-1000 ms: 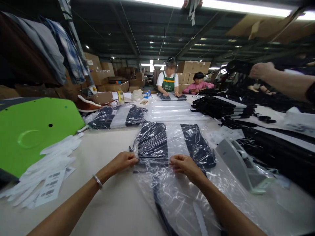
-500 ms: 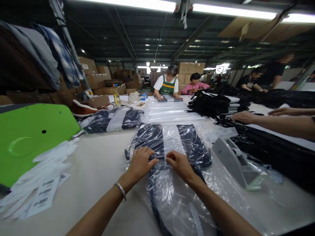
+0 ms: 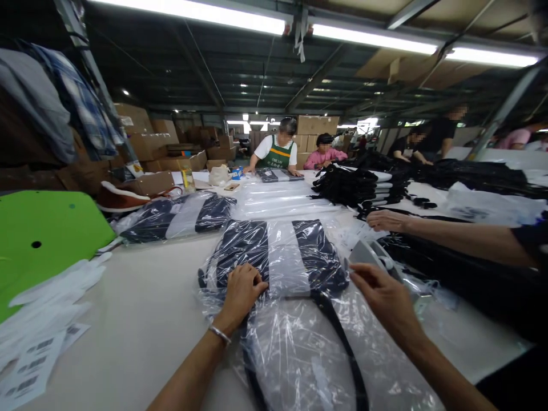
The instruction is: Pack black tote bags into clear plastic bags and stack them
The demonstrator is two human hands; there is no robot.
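Observation:
In front of me lies a folded dark fabric item (image 3: pixel 244 245) inside a clear plastic bag (image 3: pixel 295 354), with a pale band (image 3: pixel 282 257) across its middle. A black strap (image 3: pixel 338 325) curves towards me under the loose plastic. My left hand (image 3: pixel 242 294) presses on the near edge of the packet, its fingers bent against the plastic. To the right, my right hand (image 3: pixel 383 294) is raised with fingers stretched forward, beside the front end of a grey tape dispenser (image 3: pixel 363 254). Whether its fingertips touch the dispenser or some tape, I cannot tell.
Another wrapped packet (image 3: pixel 180 217) lies at the back left. A green board (image 3: pixel 43 228), white gloves (image 3: pixel 47 297) and printed labels (image 3: pixel 32 365) line the left side. A black stack (image 3: pixel 359 182) stands behind. A co-worker's arm (image 3: pixel 454 237) reaches in from the right.
My right hand has left the packet's near edge and moved right to the tape dispenser. My left hand stays on the packet with its fingers more curled. The view has swung right.

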